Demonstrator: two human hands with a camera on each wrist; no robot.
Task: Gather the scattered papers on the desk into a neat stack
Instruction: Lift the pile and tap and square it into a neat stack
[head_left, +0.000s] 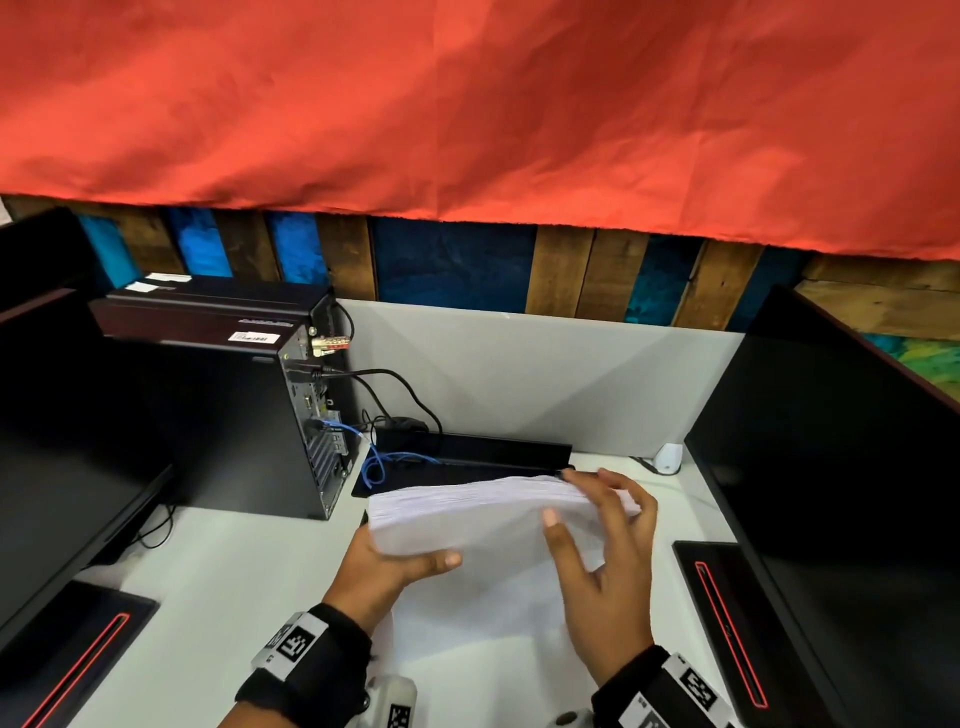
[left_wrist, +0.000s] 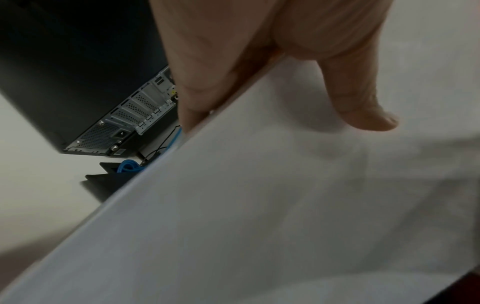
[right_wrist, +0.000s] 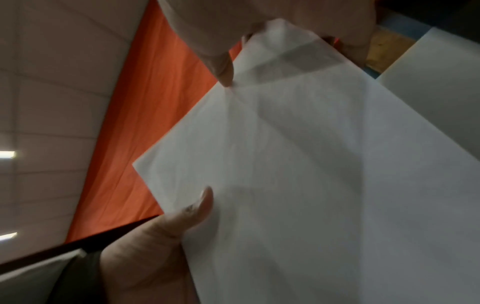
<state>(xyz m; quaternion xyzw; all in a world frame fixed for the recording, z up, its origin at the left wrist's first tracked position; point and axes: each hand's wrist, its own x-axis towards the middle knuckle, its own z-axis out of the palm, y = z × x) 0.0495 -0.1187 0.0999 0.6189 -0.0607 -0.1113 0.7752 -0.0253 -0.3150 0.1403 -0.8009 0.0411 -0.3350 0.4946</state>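
A person stands at a white desk (head_left: 218, 561), both hands raised just above its middle, holding a thick bundle of white papers (head_left: 467, 512). The bundle sits at the centre of the head view, tilted so its far edge faces up and shows the fanned, uneven sheet ends.

The left hand (head_left: 387, 564) grips the bundle's side at 9 o'clock, thumb curled over the near face and fingers behind it. This looks like the anchoring grip that carries the weight. The right hand (head_left: 605, 551) clasps the side at 3 o'clock, thumb pressed on the near face and fingers curved over the top corner. Holding opposite sides this way probably lets the person square the edges by tapping the bundle on the desk.

One more loose sheet (head_left: 467, 644) lies flat on the desk at 6 o'clock from the bundle, between the wrists, not yet gathered.

A black computer tower (head_left: 223, 415) stands at 10 o'clock, with a blue cable (head_left: 379, 462) coiled at its base. Dark monitors flank the desk at 9 and 3 o'clock. Red cloth (head_left: 467, 104) hangs across 12 o'clock.
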